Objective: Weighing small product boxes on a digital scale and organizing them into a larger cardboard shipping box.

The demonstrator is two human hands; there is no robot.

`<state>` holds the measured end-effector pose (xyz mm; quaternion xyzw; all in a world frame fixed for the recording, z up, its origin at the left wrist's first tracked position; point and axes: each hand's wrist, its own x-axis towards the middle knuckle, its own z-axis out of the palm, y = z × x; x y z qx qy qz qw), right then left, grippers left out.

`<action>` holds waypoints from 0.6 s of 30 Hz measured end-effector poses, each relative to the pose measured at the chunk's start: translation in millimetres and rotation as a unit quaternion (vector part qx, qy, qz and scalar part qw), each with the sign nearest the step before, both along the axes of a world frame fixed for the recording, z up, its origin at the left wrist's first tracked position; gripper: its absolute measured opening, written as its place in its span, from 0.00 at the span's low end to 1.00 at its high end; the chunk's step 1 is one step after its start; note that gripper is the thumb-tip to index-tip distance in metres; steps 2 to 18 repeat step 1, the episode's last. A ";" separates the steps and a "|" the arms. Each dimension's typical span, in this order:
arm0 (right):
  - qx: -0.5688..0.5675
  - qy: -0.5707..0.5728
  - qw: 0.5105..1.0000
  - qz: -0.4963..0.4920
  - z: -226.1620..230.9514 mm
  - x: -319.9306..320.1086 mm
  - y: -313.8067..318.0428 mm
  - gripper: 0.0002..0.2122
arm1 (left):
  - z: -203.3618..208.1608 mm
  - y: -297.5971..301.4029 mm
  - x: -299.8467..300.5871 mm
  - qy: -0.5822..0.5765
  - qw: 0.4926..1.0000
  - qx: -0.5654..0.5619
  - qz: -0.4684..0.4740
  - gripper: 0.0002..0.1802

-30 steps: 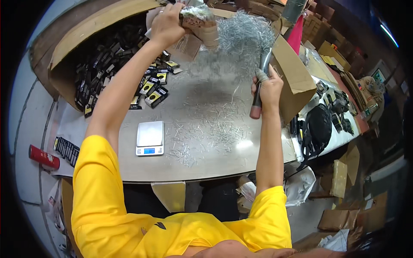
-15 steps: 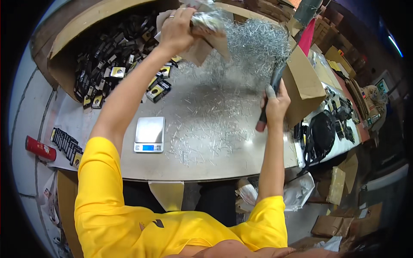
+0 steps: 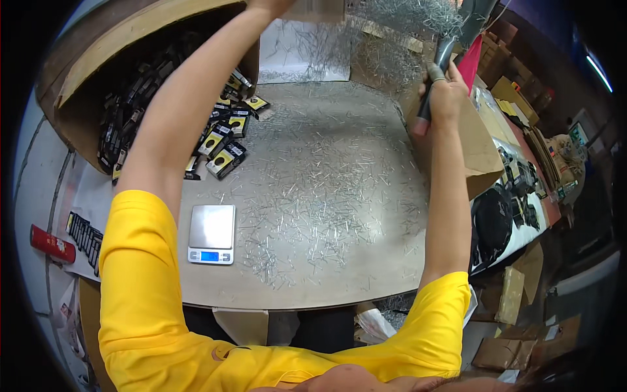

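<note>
My left hand (image 3: pixel 270 6) is at the top edge, its fingers cut off by the frame. Against it is a blurred brown piece of cardboard (image 3: pixel 320 10), held up in the air. My right hand (image 3: pixel 447 98) is closed round a dark rod-like handle (image 3: pixel 432 96) with a reddish end. A tangled mass of thin metal pins (image 3: pixel 437 16) is at the handle's upper end, partly out of view; what the handle belongs to is hidden. More loose pins (image 3: pixel 320 215) lie scattered over the grey tabletop (image 3: pixel 294 295).
A small digital scale (image 3: pixel 212 228) sits at the table's left front. Small black-and-yellow boxes (image 3: pixel 225 159) spill from a big carton (image 3: pixel 68 91). A red can (image 3: pixel 52 244) lies at far left. Another carton (image 3: pixel 480 153) and a black bag (image 3: pixel 491 222) are on the right.
Both hands have moved up and away, carrying the cardboard and the handle. The pin mass rose with them, and more pins show on the tabletop. The view has shifted slightly.
</note>
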<state>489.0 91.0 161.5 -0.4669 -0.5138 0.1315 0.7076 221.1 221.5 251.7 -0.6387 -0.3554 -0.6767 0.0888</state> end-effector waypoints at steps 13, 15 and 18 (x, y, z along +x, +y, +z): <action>0.025 0.009 1.000 0.008 -10.5 -2.2 12.6 0.13 | -12.0 7.5 4.8 -0.036 0.998 -0.032 -0.045 0.36; 0.025 0.009 1.000 0.008 -10.5 -2.2 12.6 0.13 | -12.0 7.5 4.8 -0.036 0.998 -0.032 -0.045 0.36; 0.025 0.009 1.000 0.008 -10.5 -2.2 12.6 0.13 | -12.0 7.5 4.8 -0.036 0.998 -0.032 -0.045 0.36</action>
